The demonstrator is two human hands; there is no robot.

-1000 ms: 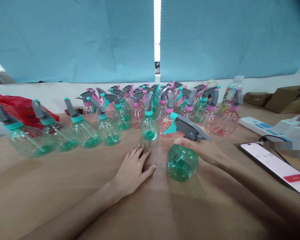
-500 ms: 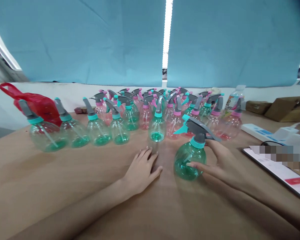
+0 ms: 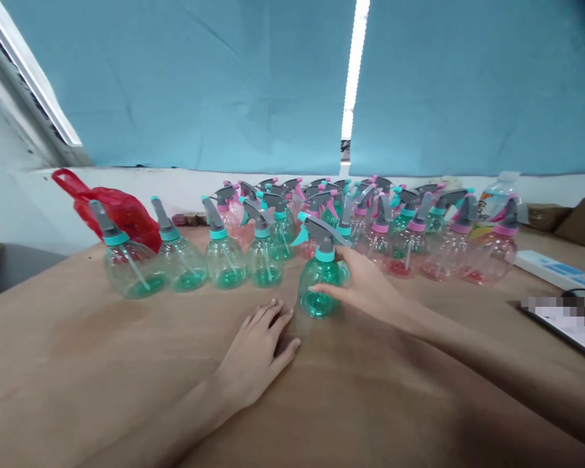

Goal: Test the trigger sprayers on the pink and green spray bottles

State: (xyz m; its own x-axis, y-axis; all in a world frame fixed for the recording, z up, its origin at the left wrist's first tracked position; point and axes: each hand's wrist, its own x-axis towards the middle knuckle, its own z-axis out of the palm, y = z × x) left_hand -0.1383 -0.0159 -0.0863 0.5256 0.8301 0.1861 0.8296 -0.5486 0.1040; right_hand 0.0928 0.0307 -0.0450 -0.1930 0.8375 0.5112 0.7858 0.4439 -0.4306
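My right hand is wrapped round a green spray bottle with a grey and turquoise trigger head. The bottle is upright, its nozzle pointing left. My left hand rests palm down on the table, fingers stretched out, with nothing in it. It lies just left of and nearer than the held bottle. Behind it, a green spray bottle stands at the right end of a row of several like it. Another green-collared bottle is partly hidden behind the held one.
Pink spray bottles crowd the back of the table with more green ones. At the left is a red plastic bag. To the right lie a phone, a white power strip, a clear drink bottle and a brown box.
My right hand has carried the green spray bottle left and away from me, towards the other bottles. The view has turned left. My left hand stays flat on the table.
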